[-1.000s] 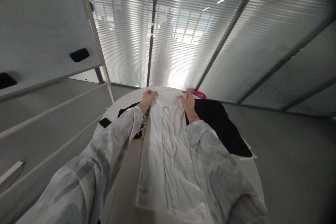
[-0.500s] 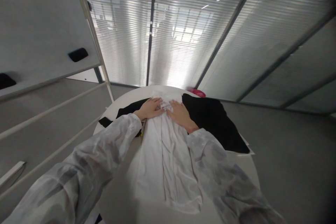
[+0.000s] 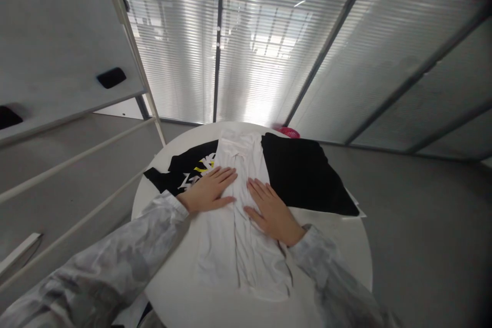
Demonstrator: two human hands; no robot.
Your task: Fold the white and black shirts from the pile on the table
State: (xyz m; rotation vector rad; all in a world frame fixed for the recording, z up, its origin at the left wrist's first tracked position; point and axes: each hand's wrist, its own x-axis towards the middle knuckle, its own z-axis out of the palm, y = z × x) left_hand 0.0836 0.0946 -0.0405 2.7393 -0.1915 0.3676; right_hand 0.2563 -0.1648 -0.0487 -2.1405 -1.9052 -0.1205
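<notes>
A white shirt [image 3: 240, 156] lies folded lengthwise on a round white table [image 3: 348, 246], collar end at the far side. My left hand [image 3: 209, 189] rests flat on its left half with fingers stretched out. My right hand [image 3: 271, 210] lies flat on its right half, fingers spread. Both palms press on the cloth near its middle and hold nothing.
A black garment [image 3: 303, 171] lies right of the shirt; a black one with white and yellow print [image 3: 190, 169] lies left. Something pink [image 3: 288, 131] sits at the far table edge. A whiteboard on a stand [image 3: 57, 36] is at left, blinds behind.
My hands let go of the shirt's far end, then slid flat along it towards me, from the collar to the middle. The shirt now lies flat on the table.
</notes>
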